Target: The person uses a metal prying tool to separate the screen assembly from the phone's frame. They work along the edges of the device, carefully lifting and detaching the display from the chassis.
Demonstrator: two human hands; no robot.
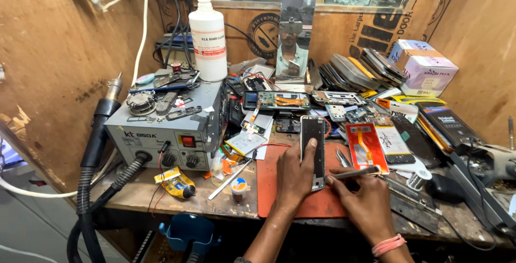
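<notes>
Plywood walls box in a crowded tabletop (177,196), and right at the front edge lies a red-orange work mat (274,188). On that mat sits a phone frame (313,150), long and silver-edged with a dark middle, standing lengthwise away from the person. The left hand (294,174) is clamped on it — thumb up along the left edge, fingers wrapped under and around the lower part. The right hand (361,198) is closed around a slim metal tool (352,174), held like a pen, its tip right at the frame's lower right edge (whether it actually touches the frame, I cannot tell). A pink band circles the right wrist.

Off to the left, a grey hot-air rework station (166,134) with a red switch and two knobs, loose parts scattered on its lid, and a tall white bottle (208,40) standing at its back corner. A black hose (94,150) hangs at the left edge. Just right of the mat — a red phone part with an orange flex strip (365,147), and behind it a fan of stacked phone screens (355,69). A small yellow bottle (177,183) lies on its side near the front.
</notes>
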